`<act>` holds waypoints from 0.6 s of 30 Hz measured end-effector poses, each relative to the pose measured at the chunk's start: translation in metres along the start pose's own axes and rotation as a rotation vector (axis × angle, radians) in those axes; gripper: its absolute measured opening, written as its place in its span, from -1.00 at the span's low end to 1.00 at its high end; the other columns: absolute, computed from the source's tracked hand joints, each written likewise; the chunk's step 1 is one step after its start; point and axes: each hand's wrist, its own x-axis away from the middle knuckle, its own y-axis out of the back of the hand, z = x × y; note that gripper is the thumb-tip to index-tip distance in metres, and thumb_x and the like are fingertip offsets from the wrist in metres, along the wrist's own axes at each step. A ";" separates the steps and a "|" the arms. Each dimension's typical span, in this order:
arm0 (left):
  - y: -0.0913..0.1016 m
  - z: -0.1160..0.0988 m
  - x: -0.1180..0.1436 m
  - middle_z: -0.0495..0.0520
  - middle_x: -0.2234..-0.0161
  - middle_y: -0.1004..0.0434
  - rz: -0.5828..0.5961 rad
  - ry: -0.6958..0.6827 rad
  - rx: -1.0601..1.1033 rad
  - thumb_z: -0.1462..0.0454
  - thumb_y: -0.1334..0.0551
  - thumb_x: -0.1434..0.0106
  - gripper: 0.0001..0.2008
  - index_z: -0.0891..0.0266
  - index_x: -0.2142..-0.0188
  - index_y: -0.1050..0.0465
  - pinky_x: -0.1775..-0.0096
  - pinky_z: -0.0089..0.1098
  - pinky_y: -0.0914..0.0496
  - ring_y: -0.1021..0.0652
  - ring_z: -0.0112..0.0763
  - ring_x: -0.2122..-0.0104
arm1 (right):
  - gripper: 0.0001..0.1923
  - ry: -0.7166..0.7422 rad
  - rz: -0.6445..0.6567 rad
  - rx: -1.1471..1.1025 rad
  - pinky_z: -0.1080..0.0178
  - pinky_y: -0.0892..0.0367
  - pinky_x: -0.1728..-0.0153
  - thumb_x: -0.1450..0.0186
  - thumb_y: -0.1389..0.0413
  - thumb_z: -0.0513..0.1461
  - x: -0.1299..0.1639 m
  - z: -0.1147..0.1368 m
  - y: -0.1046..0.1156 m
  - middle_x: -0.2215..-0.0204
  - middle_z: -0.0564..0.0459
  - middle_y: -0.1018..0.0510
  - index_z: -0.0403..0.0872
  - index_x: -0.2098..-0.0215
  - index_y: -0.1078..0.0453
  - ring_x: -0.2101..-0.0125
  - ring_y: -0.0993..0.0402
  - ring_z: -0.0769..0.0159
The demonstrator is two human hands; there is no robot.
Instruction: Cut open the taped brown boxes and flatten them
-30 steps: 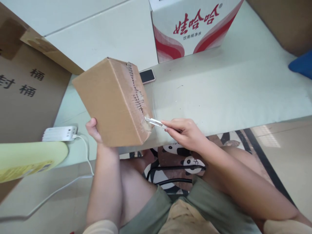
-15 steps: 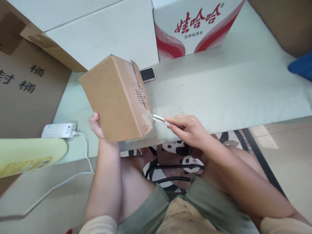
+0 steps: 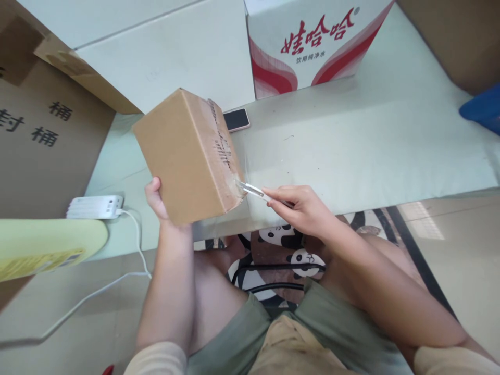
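Note:
A brown cardboard box point(image 3: 183, 161) is held tilted over the table's front edge. My left hand point(image 3: 157, 200) grips it at the lower left, thumb on the near face and the other fingers hidden behind the box. Clear tape point(image 3: 219, 140) runs along the box's right side, creased and torn in places. In my right hand point(image 3: 299, 208) is a utility knife point(image 3: 253, 190), pinched between thumb and fingers. Its blade tip meets the taped side near the lower right corner; how deep it goes I cannot tell.
Behind the box a phone point(image 3: 237, 120) lies on the pale green tabletop point(image 3: 332, 140). White cartons point(image 3: 164, 62) and a red-and-white carton point(image 3: 304, 52) stand at the back. At left are a large brown carton point(image 3: 47, 151), a power bank point(image 3: 96, 207) with a cable and a yellow-green object point(image 3: 50, 242).
The box has turned slightly in my left hand, its lower edge a little higher. The knife stays at the same taped corner, with my right hand almost unmoved.

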 end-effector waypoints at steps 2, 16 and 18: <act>0.000 0.000 0.000 0.04 0.24 -0.70 -0.012 0.007 -0.017 0.10 -0.26 -0.17 -0.64 0.21 0.10 -0.52 0.04 -0.31 -0.44 -0.61 -0.24 0.17 | -0.60 -0.007 -0.002 -0.007 0.35 -0.22 0.44 -0.43 -0.05 -0.25 0.000 0.000 0.000 0.51 0.11 -0.49 -0.07 -0.15 -0.60 0.52 -0.32 0.43; 0.009 -0.001 -0.005 0.04 0.23 -0.69 0.054 -0.041 -0.059 0.05 -0.30 -0.11 -0.62 0.19 0.13 -0.55 0.06 -0.30 -0.46 -0.62 -0.24 0.17 | -0.57 -0.117 -0.023 -0.087 0.34 -0.16 0.49 -0.39 -0.08 -0.20 0.002 0.003 0.001 0.45 0.04 -0.60 -0.10 -0.14 -0.60 0.53 -0.24 0.45; 0.009 -0.001 -0.005 0.04 0.23 -0.69 0.066 -0.040 -0.058 0.04 -0.31 -0.10 -0.61 0.19 0.14 -0.56 0.06 -0.29 -0.46 -0.62 -0.23 0.16 | -0.57 -0.123 -0.029 -0.085 0.34 -0.16 0.49 -0.38 -0.08 -0.20 0.002 0.003 0.001 0.46 0.04 -0.59 -0.10 -0.14 -0.60 0.53 -0.24 0.44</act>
